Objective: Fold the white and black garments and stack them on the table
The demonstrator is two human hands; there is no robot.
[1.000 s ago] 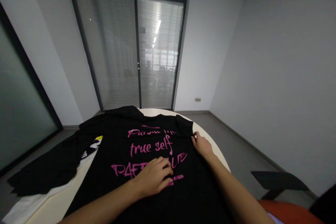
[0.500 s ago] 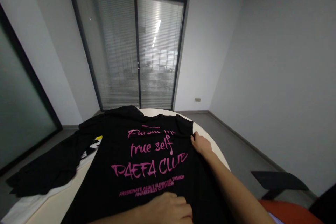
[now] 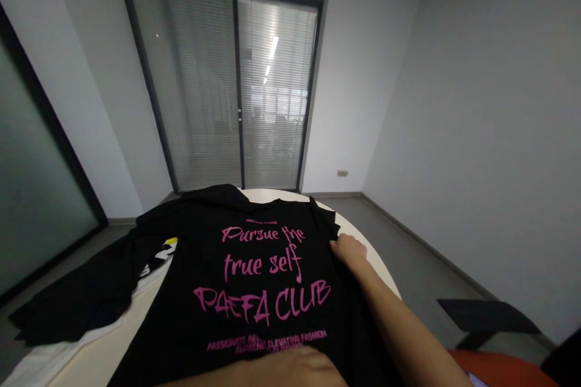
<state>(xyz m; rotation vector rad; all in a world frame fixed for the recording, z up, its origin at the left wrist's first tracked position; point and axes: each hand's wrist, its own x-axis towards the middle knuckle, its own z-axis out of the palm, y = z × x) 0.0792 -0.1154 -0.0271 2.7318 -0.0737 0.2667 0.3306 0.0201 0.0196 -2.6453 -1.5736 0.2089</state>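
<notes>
A black T-shirt with pink lettering lies spread back-up over a round table, its collar at the far side. My right hand pinches the shirt's right side just below the sleeve. Low in the picture, my left hand reaches across the shirt under the lettering. Its fingers curl down on the cloth and are partly cut off by the lower edge of the view. Left of the shirt lie other clothes, a black garment and a white one with a black and yellow print.
An office chair with an orange seat and a black armrest stands at the lower right. Beyond the table are a glass partition with blinds and grey walls. Grey floor runs along the table's right.
The lettering has flattened out, and its top line now reads in full. My left hand has moved slightly down, toward me. My right hand has shifted a little; the right sleeve lies differently.
</notes>
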